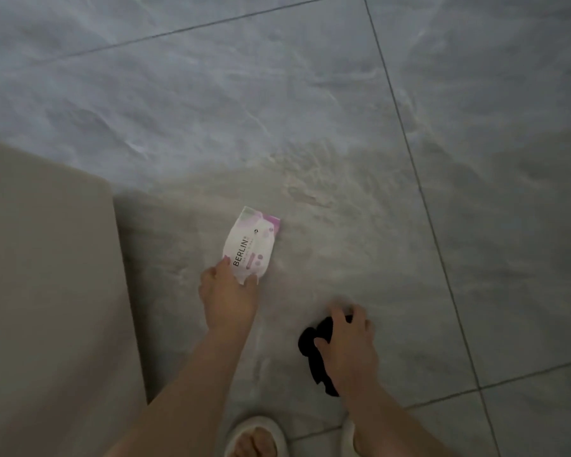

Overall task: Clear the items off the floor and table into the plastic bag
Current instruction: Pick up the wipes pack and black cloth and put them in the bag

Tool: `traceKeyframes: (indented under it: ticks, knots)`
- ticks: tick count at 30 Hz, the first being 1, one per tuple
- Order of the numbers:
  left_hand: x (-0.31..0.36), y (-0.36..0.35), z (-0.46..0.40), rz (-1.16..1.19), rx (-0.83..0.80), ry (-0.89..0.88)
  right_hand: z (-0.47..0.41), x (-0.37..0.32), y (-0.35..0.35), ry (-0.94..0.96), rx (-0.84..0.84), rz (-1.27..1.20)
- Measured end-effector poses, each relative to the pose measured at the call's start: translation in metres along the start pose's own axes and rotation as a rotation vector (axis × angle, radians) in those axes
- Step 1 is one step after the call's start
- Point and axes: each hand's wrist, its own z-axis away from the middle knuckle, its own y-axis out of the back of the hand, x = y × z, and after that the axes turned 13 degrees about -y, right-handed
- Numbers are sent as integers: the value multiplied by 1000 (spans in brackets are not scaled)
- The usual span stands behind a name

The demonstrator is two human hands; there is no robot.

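Observation:
A white and pink packet (253, 242) printed "BERLIN" lies on the grey tiled floor (277, 110). My left hand (226, 298) reaches down to it and pinches its near end between thumb and fingers. To the right, my right hand (348, 344) grips a crumpled black plastic bag (310, 344) just above the floor. Part of the bag is hidden under the hand and wrist.
A beige piece of furniture (47, 275) with a rounded corner fills the lower left, close to the packet. My feet in white slippers (256, 437) stand at the bottom edge. Dark grout lines cross the floor on the right.

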Motion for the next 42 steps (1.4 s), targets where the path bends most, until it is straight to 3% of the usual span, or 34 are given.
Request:
traceKeyframes:
  ticks: [10,14,19,22,28,36,42]
  knots:
    - [9,-8,-33,-133,51,-1,-22,-32,20,75,138,-118]
    - [3,2,-23,1,-49,44,-22,-42,40,18,113,-204]
    - [11,31,15,374,10,143,13,-41,76,-61,38,-374]
    - [32,63,45,531,-14,220,47,-42,111,-86,-17,-532]
    - [83,150,118,642,-122,299,133,-52,192,-18,-99,-557]
    - [128,294,218,674,-44,240,282,-56,289,70,-27,-551]
    - [130,365,308,793,9,276,394,-48,311,189,-56,-507]
